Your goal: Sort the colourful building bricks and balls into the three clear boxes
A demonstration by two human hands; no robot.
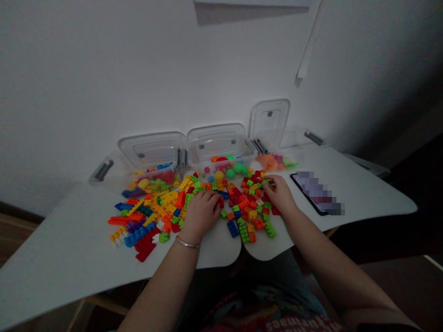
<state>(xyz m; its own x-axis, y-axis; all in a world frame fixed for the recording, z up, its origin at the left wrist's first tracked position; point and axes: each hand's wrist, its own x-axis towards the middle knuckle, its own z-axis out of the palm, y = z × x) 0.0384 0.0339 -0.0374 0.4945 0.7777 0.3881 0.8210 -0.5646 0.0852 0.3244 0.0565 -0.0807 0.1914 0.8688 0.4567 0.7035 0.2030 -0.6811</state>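
Note:
Toy building bricks (169,200) in many colours lie in a loose spread over the white table. My left hand (202,212), with a thin bracelet at the wrist, is bent over the middle of the spread. Its fingertips are closed on a small red toy brick (221,202), partly hidden by the fingers. At the right side of the spread, my right hand (278,192) reaches in among small bricks. Its thumb and fingers are apart, close to a green brick (265,181). The palm side of both hands is hidden.
Three clear plastic boxes stand along the wall: a left box (152,173), a middle box (221,162) holding coloured balls, and a right box (277,159). Clear lids (270,122) lean behind. A phone (313,193) lies right of my right hand. A seam splits the table's front edge.

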